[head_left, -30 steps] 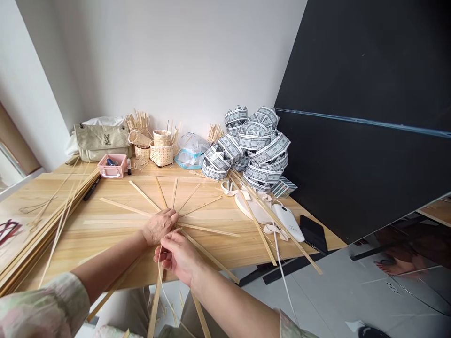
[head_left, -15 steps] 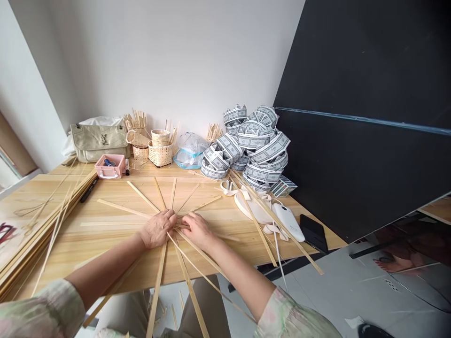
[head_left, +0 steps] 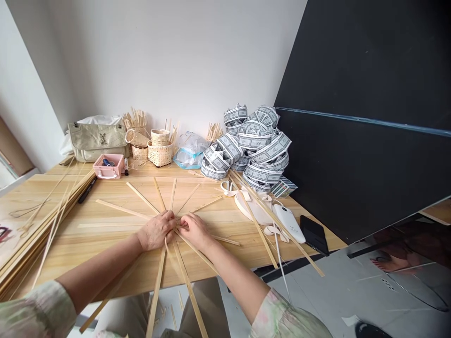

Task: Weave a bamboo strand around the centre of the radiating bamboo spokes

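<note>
Flat bamboo strips (head_left: 189, 286) cross on the table and fan out like spokes, several of them running past the near edge. My left hand (head_left: 158, 231) lies over the crossing, its fingers bent and pressed together on the strips. Close beside it, my right hand (head_left: 194, 230) pinches at the right side of the same crossing, thumb and fingers closed on a strip. Both hands largely hide the centre of the weave. A thinner strip (head_left: 169, 251) comes out beneath my left fingers toward me.
A bundle of long strips (head_left: 45, 225) lies at the left. Small woven baskets (head_left: 160, 154), a pink box (head_left: 109, 166) and a bag (head_left: 100, 143) stand at the back. Patterned ribbon rolls (head_left: 259, 141), a white tape roll (head_left: 252, 211) and a phone (head_left: 313, 233) are to the right.
The thin strip that stretched toward the lower right has swung in toward my left hand. Both hands stay at the crossing, with only slight finger movement.
</note>
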Tool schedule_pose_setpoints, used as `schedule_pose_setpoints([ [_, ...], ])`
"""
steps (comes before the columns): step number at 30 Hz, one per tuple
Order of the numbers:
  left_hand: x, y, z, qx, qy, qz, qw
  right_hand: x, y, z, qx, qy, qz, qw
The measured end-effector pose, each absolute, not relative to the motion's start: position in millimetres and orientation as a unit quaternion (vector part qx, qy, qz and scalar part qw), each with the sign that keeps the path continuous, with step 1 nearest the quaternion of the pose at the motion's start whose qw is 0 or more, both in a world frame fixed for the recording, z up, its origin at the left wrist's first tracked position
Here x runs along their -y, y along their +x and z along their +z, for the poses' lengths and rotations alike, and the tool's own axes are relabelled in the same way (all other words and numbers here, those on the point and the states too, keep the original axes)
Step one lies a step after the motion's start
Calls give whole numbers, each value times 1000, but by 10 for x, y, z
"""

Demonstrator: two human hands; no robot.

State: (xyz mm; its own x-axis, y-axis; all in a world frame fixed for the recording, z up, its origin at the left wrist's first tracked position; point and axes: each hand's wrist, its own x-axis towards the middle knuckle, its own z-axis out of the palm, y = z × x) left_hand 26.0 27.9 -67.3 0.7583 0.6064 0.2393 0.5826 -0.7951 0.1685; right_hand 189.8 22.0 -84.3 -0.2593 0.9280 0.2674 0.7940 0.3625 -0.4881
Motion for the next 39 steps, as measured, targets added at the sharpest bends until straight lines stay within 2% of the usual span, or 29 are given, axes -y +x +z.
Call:
schedule_pose_setpoints([
  [18, -250, 285, -714, -359, 900, 191, 157, -149, 1873, -819, 764, -572, 114, 277],
  [33, -207, 269, -674, -349, 907, 187, 144, -152, 1886, -853, 778, -560, 109, 264],
  [39, -234, 220, -697, -345, 905, 177, 175, -129, 1857, -772, 778, -562, 116, 254],
])
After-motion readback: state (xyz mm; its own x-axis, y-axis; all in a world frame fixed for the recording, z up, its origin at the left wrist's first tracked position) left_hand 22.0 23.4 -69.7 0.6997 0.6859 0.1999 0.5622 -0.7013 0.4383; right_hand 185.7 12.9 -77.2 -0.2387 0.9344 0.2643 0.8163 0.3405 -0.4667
